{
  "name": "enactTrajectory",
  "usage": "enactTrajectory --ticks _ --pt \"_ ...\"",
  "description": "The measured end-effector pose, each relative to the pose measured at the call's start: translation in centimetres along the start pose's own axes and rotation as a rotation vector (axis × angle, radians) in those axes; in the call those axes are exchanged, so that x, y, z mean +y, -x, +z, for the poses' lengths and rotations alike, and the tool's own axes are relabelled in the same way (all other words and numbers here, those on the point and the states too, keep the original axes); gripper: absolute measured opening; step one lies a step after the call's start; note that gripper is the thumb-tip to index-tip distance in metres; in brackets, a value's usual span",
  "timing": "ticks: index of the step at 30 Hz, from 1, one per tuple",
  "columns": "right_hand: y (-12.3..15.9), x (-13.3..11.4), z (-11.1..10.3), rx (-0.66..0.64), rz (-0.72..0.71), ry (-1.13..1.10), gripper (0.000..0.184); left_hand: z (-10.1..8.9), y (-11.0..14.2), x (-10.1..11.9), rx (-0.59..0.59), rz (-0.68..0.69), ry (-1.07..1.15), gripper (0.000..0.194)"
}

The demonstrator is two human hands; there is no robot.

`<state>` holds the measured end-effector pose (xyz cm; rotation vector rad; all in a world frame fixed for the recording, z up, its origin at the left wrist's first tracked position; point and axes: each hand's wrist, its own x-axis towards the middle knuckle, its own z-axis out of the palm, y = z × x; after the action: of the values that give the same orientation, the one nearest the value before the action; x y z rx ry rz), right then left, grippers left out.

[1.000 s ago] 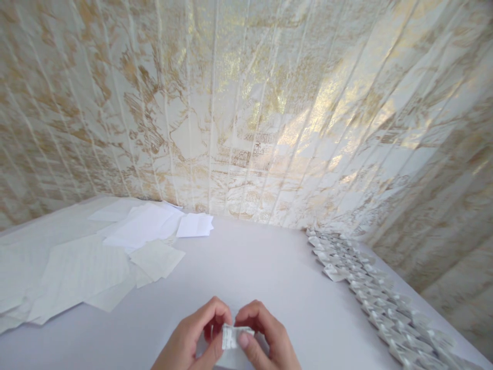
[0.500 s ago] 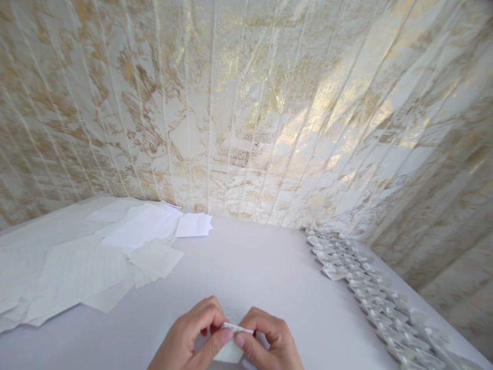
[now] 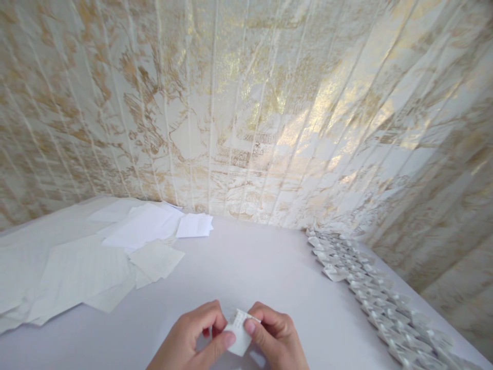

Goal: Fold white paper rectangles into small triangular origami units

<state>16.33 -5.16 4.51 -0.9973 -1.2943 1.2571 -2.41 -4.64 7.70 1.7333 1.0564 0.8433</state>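
— So, what is seen to be changed in the last half second?

— Mainly the small folded piece of white printed paper (image 3: pixel 239 340) is turned. Half a second ago it is seen with its thin upper edge lying almost level, and the two thumbs are pressed close together over it. Now it is tilted, a corner is pointed downward, some print is shown near its top, and the thumbs are set more apart.

— And how is it held?

— By both hands. The lower left side is pinched between the thumb and curled fingers of the left hand (image 3: pixel 194 334); the upper right side is gripped by the right hand (image 3: pixel 276 334), whose thumb is laid on the front face. The piece is held at the near side of the smooth white tabletop (image 3: pixel 262 262), between the hands.

— What is meant by this for the work?

— It can be judged that the folding is not finished, and that the paper is being turned or reshaped.

— Is anything else moved?

— No change is noticed in the loose flat white paper sheets (image 3: pixel 88 267) at the left, nor in the long rows of grey-white folded paper pieces (image 3: pixel 372 290) at the right.
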Motion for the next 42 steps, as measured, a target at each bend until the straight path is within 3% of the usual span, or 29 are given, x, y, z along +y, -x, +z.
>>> enactTrajectory --ticks 6,13,16,20,28,30,32,36,38,42 --pt "0.0 0.0 0.2 -0.027 0.021 -0.138 0.042 -0.1 -0.1 -0.7 0.007 0.009 -0.043 0.039" --pt "0.0 0.1 0.0 -0.098 -0.037 0.008 0.037 0.0 -0.1 -0.7 -0.011 0.047 -0.158 0.033" --pt "0.0 0.1 -0.1 -0.047 -0.065 0.026 0.036 -0.1 -0.2 -0.6 -0.033 0.031 -0.173 0.032" --pt "-0.1 -0.1 -0.2 0.023 0.006 -0.051 0.036 -0.3 -0.4 -0.9 -0.032 0.029 -0.189 0.031" --pt "-0.5 0.1 -0.5 0.049 0.038 -0.088 0.038 -0.8 -0.4 -0.4 -0.018 0.142 -0.24 0.032" --pt "-0.5 -0.2 -0.8 0.016 -0.005 0.008 0.038 -1.0 -0.6 -0.5 0.001 0.193 -0.287 0.03" --pt "-0.5 -1.0 -1.3 -0.046 -0.142 0.198 0.033 -1.3 -0.8 -1.0 0.044 0.31 -0.365 0.029" --pt "-0.8 -2.6 -2.1 -0.231 -0.647 0.681 0.02 -1.8 -1.2 -2.2 0.123 0.604 -0.653 0.022" --pt "-0.9 -2.7 -2.1 -0.266 -0.772 0.892 0.022 -1.7 -1.4 -2.7 0.108 0.607 -0.755 0.018" --pt "-0.9 -1.8 -1.7 -0.285 -0.736 1.154 0.017 -1.0 -1.3 -3.2 0.029 0.458 -0.736 0.029"
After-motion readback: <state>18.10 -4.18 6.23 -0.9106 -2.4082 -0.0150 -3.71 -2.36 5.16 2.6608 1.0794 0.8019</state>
